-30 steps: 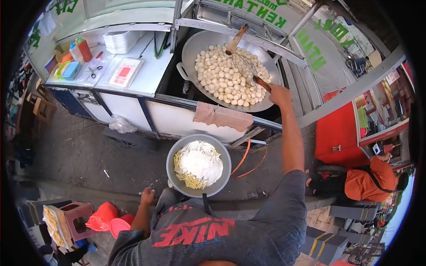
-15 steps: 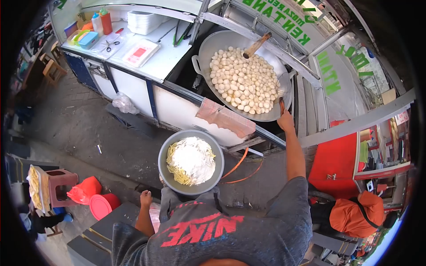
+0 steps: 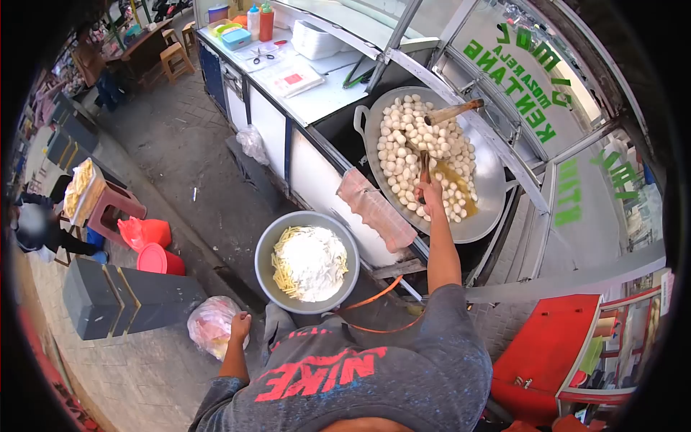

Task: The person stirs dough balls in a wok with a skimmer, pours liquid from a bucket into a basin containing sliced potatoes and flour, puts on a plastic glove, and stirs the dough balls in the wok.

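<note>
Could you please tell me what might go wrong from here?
The right hand is low over the wok, so the oil, if hot, could splash it. Crowded pale balls might spill over the rim if stirred hard. The loose orange hose beside the cart could snag a foot.

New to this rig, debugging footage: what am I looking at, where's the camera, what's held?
No robot: a person working bare-handed. All three pictures come from one head-worn camera looking forward and down.

The right hand grips a wooden handle over a wok of pale balls. The left hand is curled beside a plastic bag; I can't tell whether it holds anything.

In front of the body is a bowl with white powder and yellow strips. The counter bears scissors and bottles.
</note>
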`<state>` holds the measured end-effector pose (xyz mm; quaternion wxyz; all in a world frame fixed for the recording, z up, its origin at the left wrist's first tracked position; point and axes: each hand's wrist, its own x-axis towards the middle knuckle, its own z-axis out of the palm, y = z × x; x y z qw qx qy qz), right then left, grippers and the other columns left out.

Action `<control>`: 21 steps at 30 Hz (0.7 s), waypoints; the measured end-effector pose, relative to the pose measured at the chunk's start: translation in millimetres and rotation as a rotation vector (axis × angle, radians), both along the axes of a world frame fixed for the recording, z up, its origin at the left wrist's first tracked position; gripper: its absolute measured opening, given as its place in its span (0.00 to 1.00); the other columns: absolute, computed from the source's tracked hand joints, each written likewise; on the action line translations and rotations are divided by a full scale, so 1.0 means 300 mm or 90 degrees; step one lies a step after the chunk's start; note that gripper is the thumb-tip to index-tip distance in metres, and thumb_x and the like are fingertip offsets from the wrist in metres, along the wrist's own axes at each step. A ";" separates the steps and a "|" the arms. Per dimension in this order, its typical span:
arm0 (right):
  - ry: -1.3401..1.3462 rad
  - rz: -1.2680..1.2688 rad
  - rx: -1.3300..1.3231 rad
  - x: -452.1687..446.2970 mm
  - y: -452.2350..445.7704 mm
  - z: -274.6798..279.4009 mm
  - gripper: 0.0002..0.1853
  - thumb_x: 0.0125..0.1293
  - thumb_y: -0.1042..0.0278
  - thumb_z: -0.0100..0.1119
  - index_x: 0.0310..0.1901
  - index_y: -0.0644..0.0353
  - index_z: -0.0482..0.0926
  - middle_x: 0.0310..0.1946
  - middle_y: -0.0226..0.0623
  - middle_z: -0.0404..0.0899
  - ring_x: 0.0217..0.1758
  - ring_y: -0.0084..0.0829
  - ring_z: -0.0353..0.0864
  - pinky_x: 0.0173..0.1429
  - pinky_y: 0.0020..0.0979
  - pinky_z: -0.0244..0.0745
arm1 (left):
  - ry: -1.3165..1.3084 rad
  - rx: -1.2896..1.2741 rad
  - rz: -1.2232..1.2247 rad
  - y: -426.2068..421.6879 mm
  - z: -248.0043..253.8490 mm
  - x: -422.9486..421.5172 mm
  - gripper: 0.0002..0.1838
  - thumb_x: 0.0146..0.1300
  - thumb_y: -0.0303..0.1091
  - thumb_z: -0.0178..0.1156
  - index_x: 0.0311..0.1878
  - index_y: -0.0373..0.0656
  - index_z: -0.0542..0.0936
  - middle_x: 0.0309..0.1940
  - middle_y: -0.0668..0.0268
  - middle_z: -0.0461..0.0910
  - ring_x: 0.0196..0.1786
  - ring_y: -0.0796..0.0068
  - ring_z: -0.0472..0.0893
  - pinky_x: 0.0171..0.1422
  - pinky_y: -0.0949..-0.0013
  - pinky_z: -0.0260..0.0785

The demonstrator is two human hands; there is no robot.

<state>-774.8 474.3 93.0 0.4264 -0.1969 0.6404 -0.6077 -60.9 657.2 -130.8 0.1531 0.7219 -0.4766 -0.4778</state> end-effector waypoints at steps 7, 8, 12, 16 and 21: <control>0.216 -0.044 0.013 0.233 0.291 0.143 0.22 0.55 0.80 0.52 0.55 0.64 0.69 0.26 0.33 0.73 0.19 0.23 0.72 0.18 0.26 0.68 | -0.047 -0.089 -0.137 -0.179 -0.011 -0.185 0.14 0.60 0.39 0.58 0.36 0.34 0.81 0.26 0.60 0.80 0.31 0.71 0.78 0.37 0.66 0.69; 0.313 0.005 0.069 0.251 0.317 0.176 0.27 0.54 0.77 0.53 0.59 0.63 0.67 0.28 0.38 0.75 0.23 0.31 0.76 0.28 0.32 0.75 | -0.095 -0.071 -0.212 -0.196 -0.026 -0.196 0.15 0.61 0.40 0.58 0.33 0.34 0.82 0.23 0.63 0.79 0.26 0.75 0.75 0.32 0.68 0.68; 0.655 0.027 0.303 0.342 0.521 0.246 0.37 0.51 0.72 0.55 0.67 0.56 0.62 0.46 0.53 0.79 0.52 0.51 0.77 0.56 0.43 0.71 | -0.012 -0.016 -0.200 -0.197 -0.059 -0.188 0.22 0.63 0.44 0.53 0.26 0.33 0.82 0.19 0.60 0.79 0.24 0.72 0.76 0.33 0.66 0.68; 0.808 0.055 0.478 0.327 0.678 0.322 0.38 0.53 0.74 0.57 0.69 0.45 0.61 0.46 0.46 0.77 0.47 0.49 0.79 0.51 0.46 0.73 | -0.022 -0.023 -0.162 -0.116 0.102 -0.196 0.23 0.66 0.42 0.47 0.28 0.32 0.81 0.22 0.50 0.80 0.30 0.52 0.81 0.41 0.53 0.71; 0.969 0.035 0.657 0.082 0.713 0.452 0.37 0.52 0.75 0.59 0.66 0.43 0.64 0.41 0.46 0.75 0.43 0.46 0.81 0.44 0.44 0.77 | -0.118 0.003 -0.056 0.119 -0.221 0.049 0.25 0.66 0.47 0.45 0.37 0.30 0.80 0.34 0.40 0.79 0.41 0.39 0.78 0.47 0.48 0.68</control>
